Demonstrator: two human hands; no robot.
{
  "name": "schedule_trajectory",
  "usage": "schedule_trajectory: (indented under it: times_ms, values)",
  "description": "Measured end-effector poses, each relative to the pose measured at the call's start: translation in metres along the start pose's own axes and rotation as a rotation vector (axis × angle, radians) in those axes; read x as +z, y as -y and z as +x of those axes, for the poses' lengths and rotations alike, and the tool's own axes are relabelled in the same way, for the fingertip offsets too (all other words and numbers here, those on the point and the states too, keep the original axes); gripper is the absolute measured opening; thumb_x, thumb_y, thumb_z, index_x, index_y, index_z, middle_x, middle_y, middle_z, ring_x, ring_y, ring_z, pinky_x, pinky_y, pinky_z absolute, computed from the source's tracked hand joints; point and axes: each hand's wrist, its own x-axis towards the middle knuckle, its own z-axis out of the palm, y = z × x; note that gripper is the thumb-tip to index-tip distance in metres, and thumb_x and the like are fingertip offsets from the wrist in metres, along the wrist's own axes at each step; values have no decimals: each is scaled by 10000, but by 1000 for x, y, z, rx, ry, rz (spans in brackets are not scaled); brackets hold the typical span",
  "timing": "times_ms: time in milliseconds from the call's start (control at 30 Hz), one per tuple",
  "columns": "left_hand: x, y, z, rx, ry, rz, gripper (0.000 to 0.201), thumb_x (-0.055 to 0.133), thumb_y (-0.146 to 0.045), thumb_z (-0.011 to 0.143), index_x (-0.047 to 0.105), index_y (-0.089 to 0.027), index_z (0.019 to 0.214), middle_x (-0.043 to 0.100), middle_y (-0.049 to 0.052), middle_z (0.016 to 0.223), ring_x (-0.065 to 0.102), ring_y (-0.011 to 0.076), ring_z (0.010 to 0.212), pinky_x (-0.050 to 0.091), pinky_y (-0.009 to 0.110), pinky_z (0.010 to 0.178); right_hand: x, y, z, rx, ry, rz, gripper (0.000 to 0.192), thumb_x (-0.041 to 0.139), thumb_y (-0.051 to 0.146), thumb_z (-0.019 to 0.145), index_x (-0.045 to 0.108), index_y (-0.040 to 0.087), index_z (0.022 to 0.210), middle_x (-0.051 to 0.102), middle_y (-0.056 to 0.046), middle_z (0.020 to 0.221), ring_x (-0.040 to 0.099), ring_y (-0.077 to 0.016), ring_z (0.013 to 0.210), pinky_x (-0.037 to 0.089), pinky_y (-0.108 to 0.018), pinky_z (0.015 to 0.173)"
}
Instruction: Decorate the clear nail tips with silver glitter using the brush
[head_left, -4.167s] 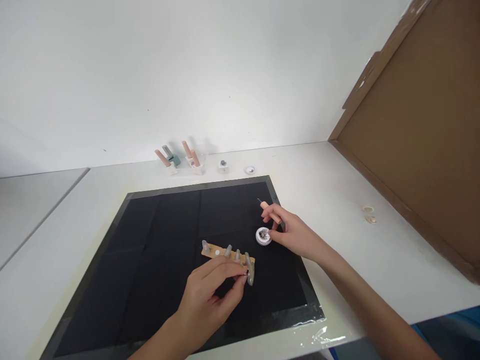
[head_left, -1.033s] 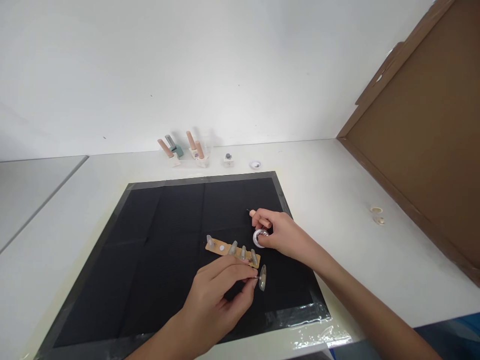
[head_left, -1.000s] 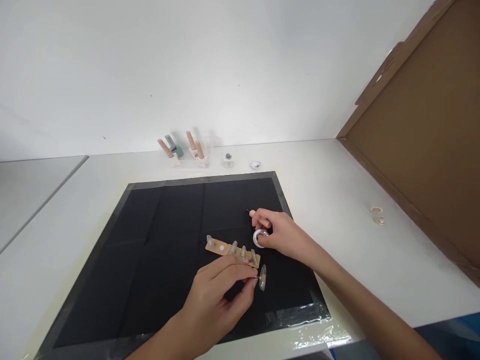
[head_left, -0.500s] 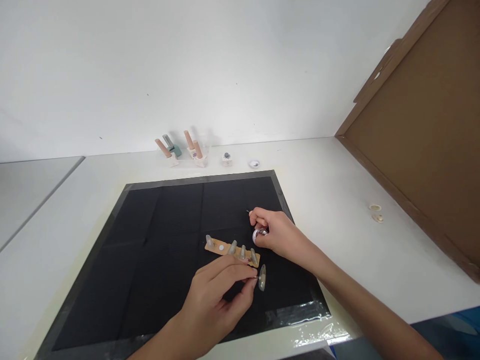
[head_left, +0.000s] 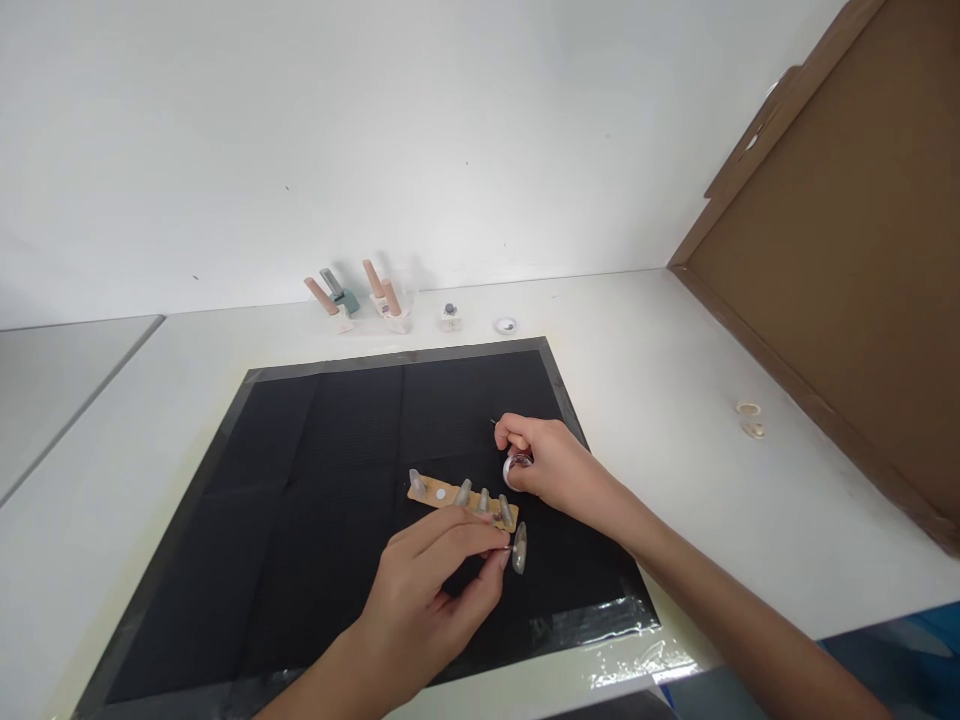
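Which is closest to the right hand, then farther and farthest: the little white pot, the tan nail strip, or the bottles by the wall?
1. Little white pot, under the right hand.
2. Tan nail strip, just left on the black mat.
3. Bottles, far back by the wall.

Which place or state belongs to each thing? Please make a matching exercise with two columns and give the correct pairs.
Things:
1. left hand
2. right hand
3. tan strip
4. cardboard panel

Places or states:
A. lies on the black mat, with false nails standing on it
B. leans at the right side of the table
C. pinches a loose clear nail tip
D. covers a small round white pot

Pairs: 1-C, 2-D, 3-A, 4-B
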Motion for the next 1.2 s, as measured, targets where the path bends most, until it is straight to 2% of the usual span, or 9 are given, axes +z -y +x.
schedule_trajectory:
  times_ms: [300, 667, 833, 1067, 1200]
  values:
    - [-1, 0, -1, -6, 9, 4, 157, 604, 16, 729, 662, -118, 789, 715, 69, 712, 684, 118, 660, 552, 172, 678, -2, -8, 3, 22, 57, 120, 234, 456, 35, 615, 452, 220, 759, 378, 67, 632, 391, -78, 517, 258, -180, 435]
    - [0, 3, 0, -15, 9, 15, 149, 603, 4, 735, 661, -119, 795, 715, 69, 712, 683, 117, 643, 555, 175, 665, -3, -17, 8, 74, 118, 278, 216, 487, 79, 604, 479, 221, 767, 406, 60, 651, 440, -84, 527, 430, -156, 393]
    - [0, 2, 2, -21, 11, 21, 152, 601, -2, 739, 663, -126, 802, 715, 67, 709, 682, 120, 633, 561, 184, 649, -4, -20, 8, 78, 128, 309, 210, 491, 84, 605, 481, 221, 763, 410, 60, 637, 461, -91, 529, 461, -165, 386]
    - [1, 5, 0, -20, 14, 43, 160, 602, -9, 741, 658, -141, 811, 720, 60, 705, 688, 128, 636, 567, 197, 635, -4, -19, 8, 85, 138, 345, 207, 497, 77, 608, 487, 215, 762, 414, 59, 640, 483, -93, 537, 478, -172, 400]
    - [1, 5, 1, -27, 11, 52, 162, 601, -22, 746, 653, -158, 816, 722, 51, 708, 690, 133, 632, 574, 211, 620, -9, -21, 7, 119, 177, 430, 179, 517, 87, 627, 491, 208, 757, 440, 49, 667, 558, -131, 634, 530, -215, 460]
